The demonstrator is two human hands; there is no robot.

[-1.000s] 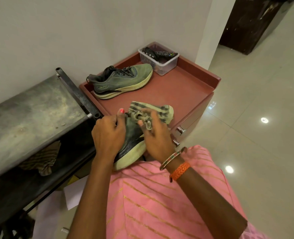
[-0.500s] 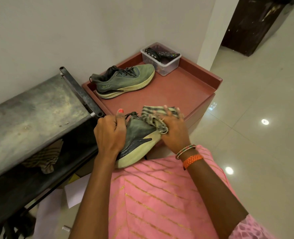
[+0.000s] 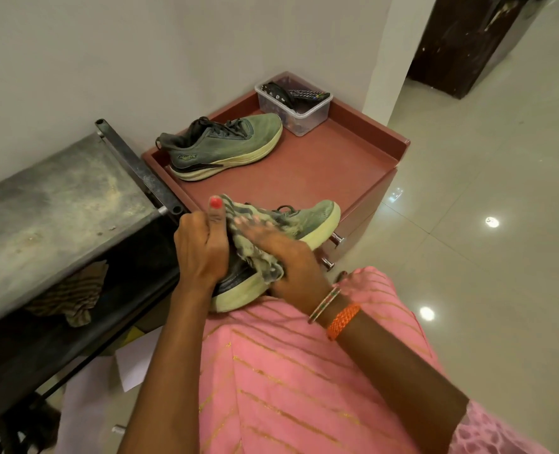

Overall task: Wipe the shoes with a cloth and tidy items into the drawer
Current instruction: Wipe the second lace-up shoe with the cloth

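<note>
head view, left to right: a dusty grey metal rack with a striped rag on its lower shelf stands beside a low reddish-brown bench with raised edges and drawer knobs on its front. a person's left hand clenches the heel end of a green mesh running shoe with a pale yellow sole, thumb up, holding it above the bench's near edge. the right hand, blurred in motion, presses a green-striped cloth against the shoe's side, its fingers flat on the fabric rather than curled. behind, the second green running shoe sits on the bench near the wall, and a clear plastic tub holding dark remotes occupies the far corner. judging by this, wiping is midway on one shoe; whether the other has been cleaned cannot be told. the drawers look closed, so tidying items away appears not yet begun.
</note>
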